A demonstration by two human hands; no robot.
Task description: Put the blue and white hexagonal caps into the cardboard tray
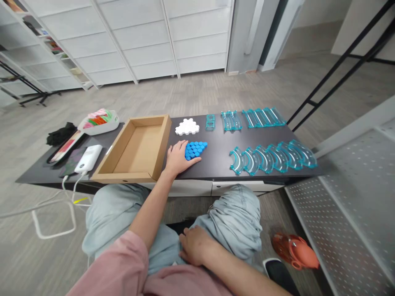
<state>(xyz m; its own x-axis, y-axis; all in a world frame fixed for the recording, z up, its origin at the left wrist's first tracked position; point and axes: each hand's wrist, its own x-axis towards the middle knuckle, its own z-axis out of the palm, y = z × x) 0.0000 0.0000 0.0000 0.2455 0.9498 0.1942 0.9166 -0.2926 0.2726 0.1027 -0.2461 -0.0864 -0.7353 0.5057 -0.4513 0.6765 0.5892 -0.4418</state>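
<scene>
My left hand (179,158) rests on the dark bench top with its fingers spread, curved around the left and near sides of a cluster of blue hexagonal pieces (195,149). Behind that cluster lies a group of white hexagonal pieces (187,127). My right hand (195,246) lies on my lap with loosely curled fingers, away from the bench. Two small teal square pieces (210,122) sit right of the white group. Farther right are rows of clear teal-edged track pieces, straight ones (264,118) at the back and curved ones (267,158) in front.
An open cardboard box (131,177) stands left of my left hand. Beyond it are a white power bank (88,159) with cables, a white basket (106,128) of colourful packets and a black cloth (61,133). A perforated metal panel (354,209) borders the right side.
</scene>
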